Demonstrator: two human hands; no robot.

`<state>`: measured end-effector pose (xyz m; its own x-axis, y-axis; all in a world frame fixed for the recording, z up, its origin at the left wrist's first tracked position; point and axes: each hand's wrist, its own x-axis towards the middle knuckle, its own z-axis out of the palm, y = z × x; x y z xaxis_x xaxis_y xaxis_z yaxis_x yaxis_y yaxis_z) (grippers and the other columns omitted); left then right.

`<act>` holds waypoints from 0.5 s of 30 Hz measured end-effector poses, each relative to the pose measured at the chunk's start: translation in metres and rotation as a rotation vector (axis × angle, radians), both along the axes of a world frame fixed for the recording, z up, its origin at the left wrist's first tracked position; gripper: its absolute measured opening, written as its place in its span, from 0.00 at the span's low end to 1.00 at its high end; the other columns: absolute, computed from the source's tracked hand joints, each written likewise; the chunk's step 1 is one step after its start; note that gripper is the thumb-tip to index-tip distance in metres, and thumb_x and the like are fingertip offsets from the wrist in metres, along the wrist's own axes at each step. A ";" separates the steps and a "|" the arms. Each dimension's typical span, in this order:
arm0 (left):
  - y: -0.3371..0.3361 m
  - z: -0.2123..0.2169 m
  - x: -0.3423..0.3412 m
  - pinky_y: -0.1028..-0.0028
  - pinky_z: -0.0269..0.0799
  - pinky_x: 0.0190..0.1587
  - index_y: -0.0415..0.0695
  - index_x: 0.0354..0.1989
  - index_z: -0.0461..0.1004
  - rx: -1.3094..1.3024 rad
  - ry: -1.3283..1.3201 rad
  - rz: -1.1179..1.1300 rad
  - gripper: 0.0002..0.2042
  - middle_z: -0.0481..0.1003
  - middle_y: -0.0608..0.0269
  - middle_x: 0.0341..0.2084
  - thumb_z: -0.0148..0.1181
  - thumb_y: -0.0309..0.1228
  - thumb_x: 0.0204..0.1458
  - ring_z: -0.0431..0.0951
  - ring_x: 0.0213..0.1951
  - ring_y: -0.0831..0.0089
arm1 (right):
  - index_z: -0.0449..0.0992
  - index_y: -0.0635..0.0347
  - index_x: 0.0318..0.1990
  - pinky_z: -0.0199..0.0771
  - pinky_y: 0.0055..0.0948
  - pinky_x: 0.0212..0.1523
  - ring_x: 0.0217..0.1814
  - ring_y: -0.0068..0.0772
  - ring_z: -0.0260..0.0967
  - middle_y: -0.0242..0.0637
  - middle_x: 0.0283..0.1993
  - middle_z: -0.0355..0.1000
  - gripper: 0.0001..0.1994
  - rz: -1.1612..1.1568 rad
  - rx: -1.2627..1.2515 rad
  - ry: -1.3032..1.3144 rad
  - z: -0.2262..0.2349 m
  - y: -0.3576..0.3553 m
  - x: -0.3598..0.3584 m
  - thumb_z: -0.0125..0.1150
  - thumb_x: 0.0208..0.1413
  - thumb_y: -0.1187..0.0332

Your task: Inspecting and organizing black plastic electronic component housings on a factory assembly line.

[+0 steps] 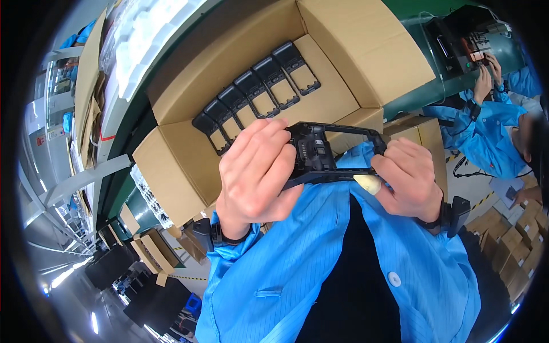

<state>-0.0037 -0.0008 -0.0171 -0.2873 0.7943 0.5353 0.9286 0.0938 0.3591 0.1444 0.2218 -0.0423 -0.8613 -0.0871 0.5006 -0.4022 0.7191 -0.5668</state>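
I hold a black plastic frame part with a rectangular opening between both hands, close to my chest. My left hand grips its left end, fingers curled over the top edge. My right hand pinches its right end, and the thumb wears a pale finger cot. Behind it stands an open cardboard box with a row of several identical black frame parts lying side by side on a cardboard layer. Both my wrists carry black straps, and my sleeves are blue.
A co-worker in a blue coat handles a black device at a green bench on the right. White foam trays lie at the upper left. Small cardboard boxes are stacked at the lower right.
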 end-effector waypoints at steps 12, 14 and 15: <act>-0.002 0.002 0.003 0.49 0.79 0.47 0.26 0.27 0.74 0.023 0.045 0.035 0.21 0.77 0.39 0.28 0.63 0.24 0.16 0.83 0.40 0.41 | 0.76 0.71 0.30 0.55 0.34 0.22 0.20 0.39 0.58 0.38 0.22 0.61 0.14 -0.006 0.011 0.027 0.000 -0.003 -0.004 0.72 0.33 0.74; -0.004 -0.004 0.001 0.51 0.79 0.47 0.27 0.28 0.75 0.010 0.105 0.040 0.23 0.77 0.40 0.29 0.64 0.32 0.19 0.83 0.40 0.43 | 0.76 0.70 0.31 0.57 0.34 0.23 0.22 0.39 0.61 0.38 0.23 0.62 0.13 -0.030 0.035 0.001 0.004 -0.004 -0.006 0.68 0.34 0.77; -0.005 -0.007 0.000 0.51 0.79 0.47 0.27 0.28 0.75 0.009 0.107 0.040 0.23 0.77 0.40 0.29 0.64 0.32 0.19 0.83 0.40 0.43 | 0.76 0.70 0.32 0.58 0.34 0.24 0.24 0.38 0.64 0.39 0.24 0.63 0.12 -0.054 0.061 -0.025 0.004 -0.005 -0.007 0.65 0.34 0.79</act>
